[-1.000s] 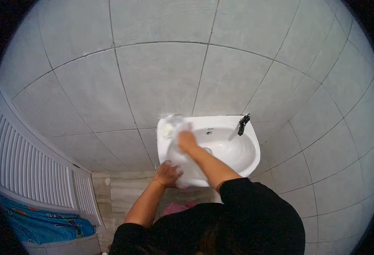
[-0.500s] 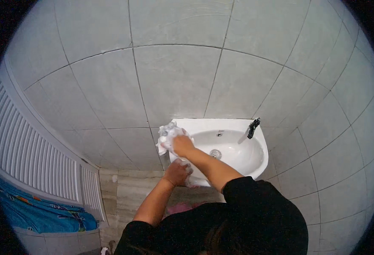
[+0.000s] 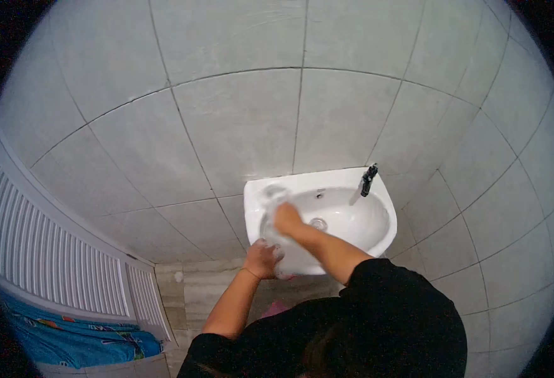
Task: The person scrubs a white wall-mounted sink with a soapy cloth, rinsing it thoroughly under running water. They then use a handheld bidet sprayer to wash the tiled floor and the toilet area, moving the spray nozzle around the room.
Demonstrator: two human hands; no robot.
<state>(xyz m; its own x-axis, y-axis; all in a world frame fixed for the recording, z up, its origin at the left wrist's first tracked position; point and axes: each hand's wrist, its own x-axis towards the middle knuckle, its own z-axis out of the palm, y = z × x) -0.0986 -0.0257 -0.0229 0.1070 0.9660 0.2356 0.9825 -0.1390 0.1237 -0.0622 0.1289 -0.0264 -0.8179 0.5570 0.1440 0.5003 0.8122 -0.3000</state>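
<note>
My right hand (image 3: 287,220) is over the left side of a white washbasin (image 3: 387,236), fingers down and smeared by motion. A white, sudsy cloth-like bundle (image 3: 276,200) blurs under and beyond it, its outline hard to make out. My left hand (image 3: 262,259) is at the basin's front left edge, fingers curled and streaked with foam. Whether it grips the rim or part of the wet bundle is hidden. Thin suds show beside its fingers.
A black tap (image 3: 369,180) stands at the basin's back right, and a metal drain (image 3: 318,224) sits in the bowl. Grey tiled wall (image 3: 233,126) rises behind. At left are a white slatted door (image 3: 56,246) and a blue patterned cloth (image 3: 81,340).
My right hand has drawn slightly nearer and to the right, pulling the white bundle off the back left corner into the bowl. My left hand stays by the front edge. The view has shifted slightly.
</note>
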